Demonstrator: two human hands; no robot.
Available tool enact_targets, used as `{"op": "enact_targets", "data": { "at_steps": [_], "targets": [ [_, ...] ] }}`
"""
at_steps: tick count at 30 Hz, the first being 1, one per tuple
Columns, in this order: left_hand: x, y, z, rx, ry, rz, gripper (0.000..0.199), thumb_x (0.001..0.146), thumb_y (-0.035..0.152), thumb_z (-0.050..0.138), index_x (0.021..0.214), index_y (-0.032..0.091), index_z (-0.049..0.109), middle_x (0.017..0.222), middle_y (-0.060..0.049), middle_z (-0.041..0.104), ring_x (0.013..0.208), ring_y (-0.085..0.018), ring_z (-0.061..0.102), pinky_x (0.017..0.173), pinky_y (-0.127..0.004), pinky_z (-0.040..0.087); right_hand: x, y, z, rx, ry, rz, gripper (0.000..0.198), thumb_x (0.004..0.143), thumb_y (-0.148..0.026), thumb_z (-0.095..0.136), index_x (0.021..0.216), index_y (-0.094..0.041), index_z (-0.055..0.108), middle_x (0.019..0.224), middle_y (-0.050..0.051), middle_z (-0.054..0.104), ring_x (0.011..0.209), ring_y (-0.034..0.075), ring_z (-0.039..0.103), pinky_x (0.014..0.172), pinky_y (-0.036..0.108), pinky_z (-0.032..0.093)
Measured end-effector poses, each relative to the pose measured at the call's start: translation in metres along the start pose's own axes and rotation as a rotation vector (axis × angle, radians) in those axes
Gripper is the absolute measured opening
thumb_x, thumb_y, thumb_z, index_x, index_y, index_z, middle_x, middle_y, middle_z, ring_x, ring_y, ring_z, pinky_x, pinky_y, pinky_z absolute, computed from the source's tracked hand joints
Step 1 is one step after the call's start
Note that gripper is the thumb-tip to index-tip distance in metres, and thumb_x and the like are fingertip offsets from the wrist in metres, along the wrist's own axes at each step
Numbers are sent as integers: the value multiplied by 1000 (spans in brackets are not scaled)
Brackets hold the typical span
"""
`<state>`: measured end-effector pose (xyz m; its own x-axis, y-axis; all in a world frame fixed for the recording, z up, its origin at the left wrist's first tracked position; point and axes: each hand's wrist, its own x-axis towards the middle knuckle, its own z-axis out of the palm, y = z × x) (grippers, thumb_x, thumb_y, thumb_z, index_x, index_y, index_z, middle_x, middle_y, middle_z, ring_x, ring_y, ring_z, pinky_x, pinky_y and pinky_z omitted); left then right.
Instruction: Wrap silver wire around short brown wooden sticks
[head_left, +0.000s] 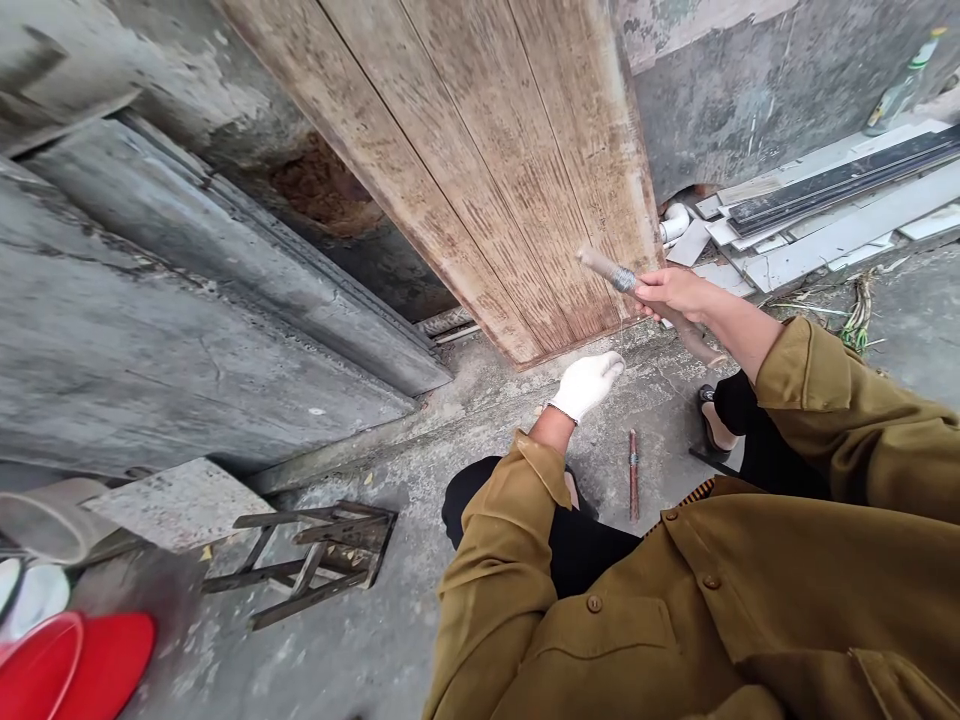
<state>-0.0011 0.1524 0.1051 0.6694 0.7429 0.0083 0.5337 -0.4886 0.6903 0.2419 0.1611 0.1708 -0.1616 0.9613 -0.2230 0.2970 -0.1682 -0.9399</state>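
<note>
My right hand (675,292), bare, is closed around the middle of a wooden stick (598,262) held at a slant above the floor. Thin grey wire (624,279) is wound in a tight coil on the stick, just beyond my fingers. My left hand (589,387) wears a white glove and is lower and to the left, its fingers pinched together. A faint strand of the wire seems to run down from the stick to these fingertips. Between my feet, a reddish-brown stick (634,475) with a wire-wrapped middle lies on the concrete.
Ahead, a wooden plank door (480,170) leans against the wall. Grey slabs (187,330) stand at left, near a small wooden stool (322,560) and a red basin (112,660). Stacked boards (817,240), a glass bottle (900,95) and some green-stemmed stalks (859,315) are at right.
</note>
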Motion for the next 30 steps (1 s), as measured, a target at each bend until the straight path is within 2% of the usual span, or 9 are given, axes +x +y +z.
{"op": "enact_targets", "data": {
  "at_steps": [3, 6, 10, 13, 16, 19, 23, 27, 30],
  "targets": [
    [-3, 5, -2, 19, -35, 46, 12, 87, 28, 61, 79, 26, 70, 75, -7, 68, 84, -25, 62, 73, -30, 44, 8, 8, 1, -663, 175, 7, 27, 88, -34, 62, 111, -20, 67, 95, 12, 66, 90, 25, 61, 82, 40, 48],
    [-8, 9, -11, 77, -66, 47, 12, 87, 28, 61, 81, 25, 71, 75, -6, 68, 81, -24, 62, 72, -29, 43, 9, 13, -2, -1008, -126, 109, 20, 81, -19, 67, 99, -18, 75, 86, 12, 68, 82, 25, 62, 80, 42, 47],
    [-10, 10, -27, 111, -75, 0, 14, 88, 27, 58, 84, 22, 71, 80, -5, 67, 79, -23, 60, 74, -29, 41, 3, 14, -9, -857, -826, 185, 21, 72, -12, 69, 91, -18, 78, 70, 0, 65, 67, 14, 57, 72, 30, 45],
    [-10, 11, -31, -37, -57, -33, 15, 88, 26, 56, 83, 19, 69, 79, -3, 66, 76, -19, 58, 75, -27, 41, -2, 7, -14, -560, -1006, 47, 38, 73, -23, 73, 111, -17, 76, 84, 0, 71, 76, 13, 60, 74, 25, 45],
    [-10, 14, -23, -427, -88, -62, 19, 86, 33, 60, 82, 15, 65, 74, -2, 63, 68, -15, 55, 69, -26, 42, -8, -3, -16, -264, -921, -75, 51, 73, -38, 79, 118, -16, 72, 94, 3, 73, 83, 14, 63, 77, 25, 47],
    [-11, 17, -9, -693, -161, -97, 39, 89, 51, 57, 93, 13, 64, 67, -3, 62, 58, -14, 55, 61, -26, 43, -10, -7, -15, 58, -654, -172, 47, 72, -43, 81, 107, -14, 70, 91, 4, 70, 77, 12, 60, 74, 26, 48],
    [-13, 16, 3, -973, -172, -118, 45, 85, 57, 63, 94, 13, 62, 61, -1, 59, 56, -13, 58, 68, -29, 52, -3, -1, -13, 464, -273, -158, 43, 74, -45, 82, 97, -16, 60, 82, 1, 62, 69, 10, 54, 67, 26, 47],
    [-14, 13, 5, -1078, -143, -157, 47, 82, 57, 69, 93, 13, 61, 74, -6, 67, 59, -14, 64, 57, -24, 50, 2, 2, -14, 569, -126, -117, 44, 70, -41, 86, 91, -17, 55, 79, 0, 58, 68, 11, 52, 64, 25, 47],
    [-16, 15, 2, -1055, -121, -186, 50, 90, 61, 57, 103, 13, 62, 68, -3, 66, 39, -8, 49, 38, -19, 31, 3, -1, -15, 528, -48, -89, 35, 76, -35, 80, 91, -18, 54, 80, 0, 58, 68, 11, 52, 64, 25, 46]
  ]
}}
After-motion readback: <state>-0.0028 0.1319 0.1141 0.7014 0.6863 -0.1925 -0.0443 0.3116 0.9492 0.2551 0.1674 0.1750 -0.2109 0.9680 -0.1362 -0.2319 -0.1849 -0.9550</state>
